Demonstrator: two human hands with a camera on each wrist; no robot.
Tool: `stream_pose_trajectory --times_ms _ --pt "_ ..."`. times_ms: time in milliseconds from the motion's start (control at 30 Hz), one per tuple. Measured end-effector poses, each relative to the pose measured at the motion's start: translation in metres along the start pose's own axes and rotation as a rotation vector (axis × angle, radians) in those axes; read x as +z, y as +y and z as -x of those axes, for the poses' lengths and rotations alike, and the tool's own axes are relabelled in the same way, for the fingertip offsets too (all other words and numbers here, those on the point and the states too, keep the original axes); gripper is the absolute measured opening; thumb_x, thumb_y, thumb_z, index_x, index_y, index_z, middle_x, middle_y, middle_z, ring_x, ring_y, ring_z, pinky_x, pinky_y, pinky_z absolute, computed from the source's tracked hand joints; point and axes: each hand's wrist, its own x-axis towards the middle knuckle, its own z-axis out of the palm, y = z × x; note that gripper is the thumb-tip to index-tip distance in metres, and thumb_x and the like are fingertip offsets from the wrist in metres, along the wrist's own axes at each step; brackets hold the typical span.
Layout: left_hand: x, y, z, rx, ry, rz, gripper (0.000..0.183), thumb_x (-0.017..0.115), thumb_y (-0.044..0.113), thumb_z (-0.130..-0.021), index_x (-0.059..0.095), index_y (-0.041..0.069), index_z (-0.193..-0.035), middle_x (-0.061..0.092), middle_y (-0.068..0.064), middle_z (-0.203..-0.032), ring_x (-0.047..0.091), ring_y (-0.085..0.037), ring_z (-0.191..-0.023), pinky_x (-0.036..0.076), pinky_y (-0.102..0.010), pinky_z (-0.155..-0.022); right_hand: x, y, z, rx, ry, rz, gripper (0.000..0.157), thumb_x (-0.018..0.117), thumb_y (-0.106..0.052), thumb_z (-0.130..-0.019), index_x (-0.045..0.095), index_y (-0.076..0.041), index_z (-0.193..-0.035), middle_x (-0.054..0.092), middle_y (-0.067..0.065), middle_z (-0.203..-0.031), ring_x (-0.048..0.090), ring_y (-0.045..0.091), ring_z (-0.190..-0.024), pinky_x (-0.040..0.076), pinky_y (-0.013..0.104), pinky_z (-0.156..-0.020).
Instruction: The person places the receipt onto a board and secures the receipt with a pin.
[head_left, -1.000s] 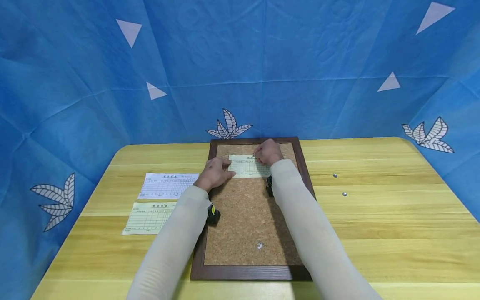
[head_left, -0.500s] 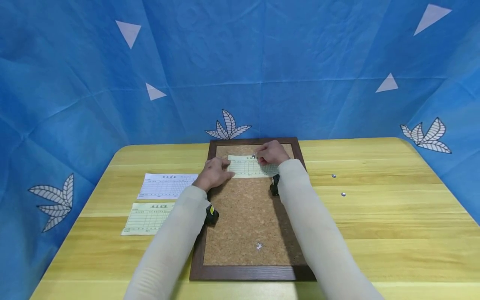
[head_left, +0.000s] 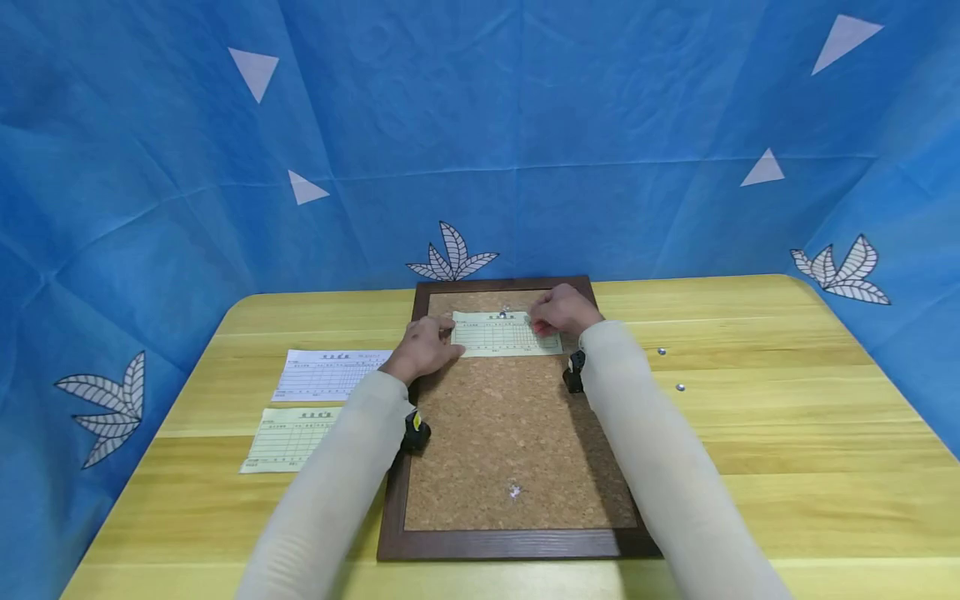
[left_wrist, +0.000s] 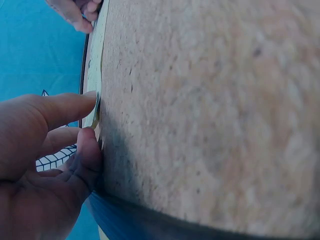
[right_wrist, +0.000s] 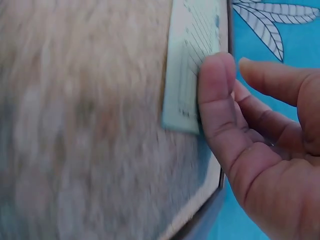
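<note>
While L hand (head_left: 424,348), fingers parted, touches slip (head_left: 491,336) at L edge, prob. steadying it, R hand (head_left: 566,311)'s over its R end, loosely bent, empty afaict.

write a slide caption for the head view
Left hand and right hand at a green slip, tack near its top, on framed corkboard.

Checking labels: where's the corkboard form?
Head view, centre: near the corkboard's far end, the pale-yellow form lies, left hand at its left edge, right hand over its right end.
</note>
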Motion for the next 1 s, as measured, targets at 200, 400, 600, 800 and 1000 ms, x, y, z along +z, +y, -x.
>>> stream_pose_trajectory --times_ms 200,400,600,800,1000 --pt "-0.002 0.0 0.0 0.001 0.001 -0.008 0.057 0.067 0.019 -0.097 0.047 0.004 -0.148 0.052 -0.013 -0.144 0.052 -0.028 -0.117 0.043 -0.04 -0.092 -0.008 0.001 0.005 0.026 -0.027 0.005 0.029 0.054 -0.007 -0.102 0.061 0.014 -0.122 0.066 0.013 -0.091 0.065 0.018 -0.078 0.057 0.033 -0.08" --pt "-0.004 -0.003 0.002 0.01 -0.002 0.033 0.056 0.068 0.018 -0.097 0.048 0.006 -0.148 0.059 -0.008 -0.089 0.046 -0.02 -0.075 0.039 -0.035 -0.072 -0.013 -0.003 0.01 0.017 -0.002 0.053 0.029 0.054 -0.008 -0.102 0.063 0.013 -0.12 0.066 0.013 -0.09 0.065 0.017 -0.077 0.057 0.034 -0.078" --pt "-0.009 -0.007 0.005 0.033 0.012 0.04 0.053 0.068 0.016 -0.096 0.052 0.003 -0.144 0.058 -0.006 -0.087 0.047 -0.018 -0.074 0.04 -0.03 -0.066 -0.02 0.0 0.015 -0.035 0.003 0.16 0.027 0.055 -0.009 -0.102 0.066 0.012 -0.114 0.068 0.012 -0.084 0.066 0.015 -0.072 0.057 0.035 -0.077" --pt "-0.016 -0.009 0.01 0.04 0.026 0.049 0.053 0.067 0.016 -0.096 0.052 0.002 -0.144 0.062 -0.009 -0.097 0.051 -0.02 -0.084 0.042 -0.032 -0.072 -0.026 0.004 0.02 -0.051 0.001 0.19 0.026 0.055 -0.007 -0.101 0.066 0.013 -0.114 0.067 0.01 -0.08 0.065 0.012 -0.068 0.058 0.033 -0.073" --pt "-0.017 -0.013 0.012 0.044 0.03 0.062 0.053 0.067 0.017 -0.096 0.052 0.003 -0.144 0.065 -0.01 -0.105 0.053 -0.019 -0.084 0.042 -0.032 -0.074 -0.03 0.007 0.024 -0.046 -0.017 0.141 0.026 0.054 -0.004 -0.101 0.063 0.015 -0.116 0.067 0.014 -0.086 0.065 0.013 -0.07 0.058 0.033 -0.073"
